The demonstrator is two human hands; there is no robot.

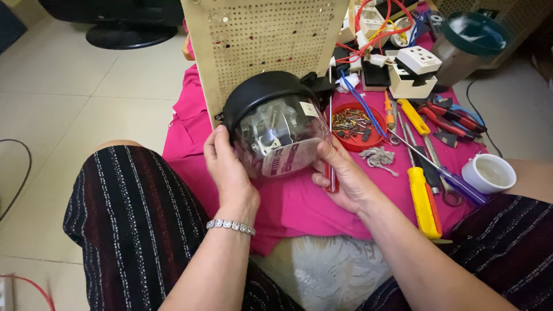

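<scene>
Both hands gripping: left hand point(226, 167) and right hand point(343, 175) are clasping the domed meter point(275, 125); right also pinching a red screwdriver point(330, 179). Clear cover remaining on. Red tray point(356, 123) of screws lying right, on pink cloth point(299, 201).

Bright, even daylight, apparently from ahead and above, judging by pale sheen on the floor tiles point(75, 86). Soft, short shadows only, under the left hand point(227, 167) and right hand point(343, 178). Glare streaks across the clear dome point(282, 135) gripped between them, hiding parts inside. Sharp around the grip; slightly softer toward the far clutter of tools point(426, 121). Wide-angle bending at the edges, stretching the striped fabric point(127, 219) below the grip.
</scene>
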